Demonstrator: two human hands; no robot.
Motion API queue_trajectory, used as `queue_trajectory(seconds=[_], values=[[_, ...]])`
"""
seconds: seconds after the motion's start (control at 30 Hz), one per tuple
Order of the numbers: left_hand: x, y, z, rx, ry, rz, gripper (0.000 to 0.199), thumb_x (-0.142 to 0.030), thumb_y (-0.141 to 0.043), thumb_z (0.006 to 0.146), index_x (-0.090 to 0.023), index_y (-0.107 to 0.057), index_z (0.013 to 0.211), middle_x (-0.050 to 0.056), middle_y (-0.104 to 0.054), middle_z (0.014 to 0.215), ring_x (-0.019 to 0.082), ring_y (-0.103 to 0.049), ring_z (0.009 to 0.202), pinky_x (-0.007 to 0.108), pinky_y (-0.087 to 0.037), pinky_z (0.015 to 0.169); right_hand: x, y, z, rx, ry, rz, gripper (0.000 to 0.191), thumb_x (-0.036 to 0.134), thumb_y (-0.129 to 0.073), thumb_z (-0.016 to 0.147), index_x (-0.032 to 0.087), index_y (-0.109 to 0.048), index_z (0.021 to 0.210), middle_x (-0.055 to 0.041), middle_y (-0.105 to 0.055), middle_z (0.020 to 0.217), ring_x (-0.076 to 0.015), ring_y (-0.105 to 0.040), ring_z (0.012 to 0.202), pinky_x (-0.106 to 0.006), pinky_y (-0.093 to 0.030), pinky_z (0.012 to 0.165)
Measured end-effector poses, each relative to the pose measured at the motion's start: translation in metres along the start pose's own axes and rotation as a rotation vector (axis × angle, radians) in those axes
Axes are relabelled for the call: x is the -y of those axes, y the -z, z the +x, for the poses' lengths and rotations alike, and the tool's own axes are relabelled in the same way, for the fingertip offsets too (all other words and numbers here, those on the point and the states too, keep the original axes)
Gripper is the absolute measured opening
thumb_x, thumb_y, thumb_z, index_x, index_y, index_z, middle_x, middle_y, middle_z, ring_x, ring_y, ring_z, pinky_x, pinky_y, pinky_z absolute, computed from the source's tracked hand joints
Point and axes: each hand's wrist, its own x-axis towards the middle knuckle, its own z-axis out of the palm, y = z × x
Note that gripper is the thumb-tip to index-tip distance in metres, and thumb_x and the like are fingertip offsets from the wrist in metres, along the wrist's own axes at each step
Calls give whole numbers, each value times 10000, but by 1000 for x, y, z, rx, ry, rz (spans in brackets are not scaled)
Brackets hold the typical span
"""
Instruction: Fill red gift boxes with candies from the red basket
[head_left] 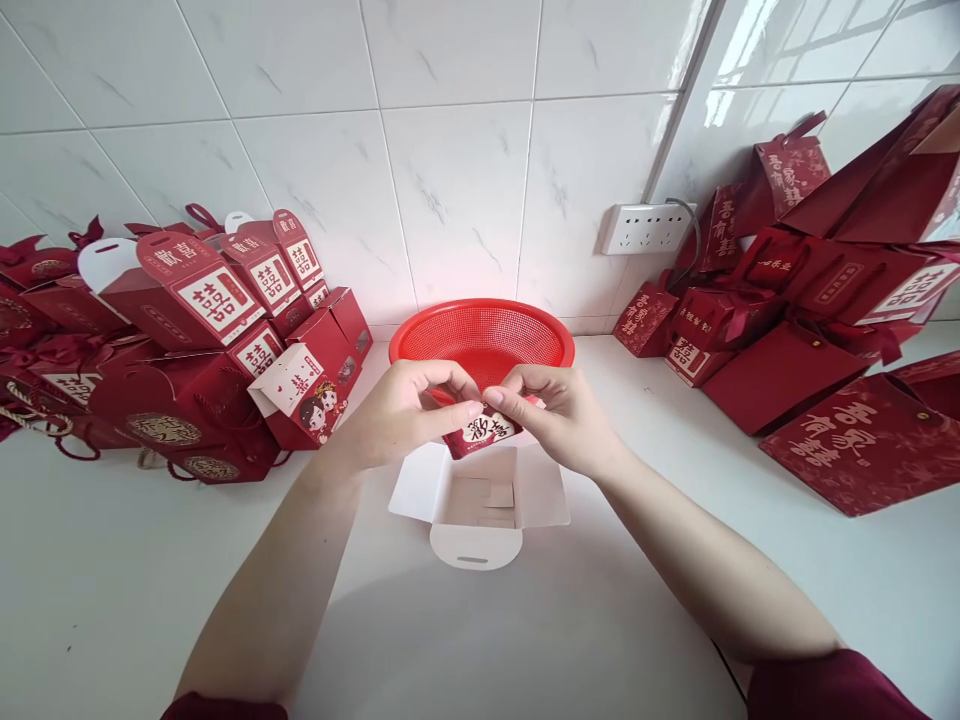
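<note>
Between my two hands hangs a small red packet (pixel 486 434) with dark brush characters on a pale patch. My left hand (pixel 409 405) is closed, thumb and fingers pinching its top edge from the left. From the right, the thumb and fingers of my right hand (pixel 559 415) pinch the same edge, close to the left fingertips. Just below and in front stands an open white-lined carton (pixel 477 550), its side and front flaps folded outward. Flat pale panels show at its bottom. A red plastic basket (pixel 482 310) stands right behind my hands; its lower front is hidden by them.
On the left, several red gift boxes (pixel 180 290) are stacked, some with ribbons and cord handles. More red boxes and bags (pixel 817 400) crowd the right. A white power strip (pixel 646 229) with a grey cable is on the tiled wall (pixel 457 170). Everything stands on a white tabletop (pixel 510 640).
</note>
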Motion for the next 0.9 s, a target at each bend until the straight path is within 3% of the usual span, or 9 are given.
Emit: queue_trajectory(seconds=[0.1, 0.3, 0.63, 0.9], values=[[2, 0, 0, -29, 12, 16, 134, -292, -648, 858, -172, -641, 797, -8, -612, 718, 100, -573, 643, 225, -478, 599, -1, 1, 2, 27, -7, -4, 375, 431, -602, 931, 171, -564, 664, 25, -498, 621, -94, -406, 572, -251, -324, 526], [4, -2, 2, -46, -16, -25, 125, -254, -662, 843, -163, -633, 763, -13, -602, 707, 86, -548, 637, 202, -444, 569, 1, 2, 2, 4, 33, 4, 300, 384, -625, 926, 174, -565, 720, 16, -562, 673, -102, -492, 619, -245, -406, 584], [3, -1, 3, 6, -40, -54, 109, -286, -656, 865, -182, -689, 873, 14, -678, 839, 129, -645, 779, 238, -550, 700, 3, 2, 1, -62, 152, -166, 277, 339, -587, 953, 180, -554, 728, 19, -574, 676, -92, -505, 596, -230, -407, 552], [4, -3, 3, -44, -58, -39, 98, -247, -640, 863, -165, -667, 816, 9, -648, 769, 117, -621, 692, 234, -553, 629, 3, 3, 0, 37, 160, -168, 180, 266, -600, 936, 180, -567, 780, 9, -617, 748, -106, -565, 685, -237, -463, 630]])
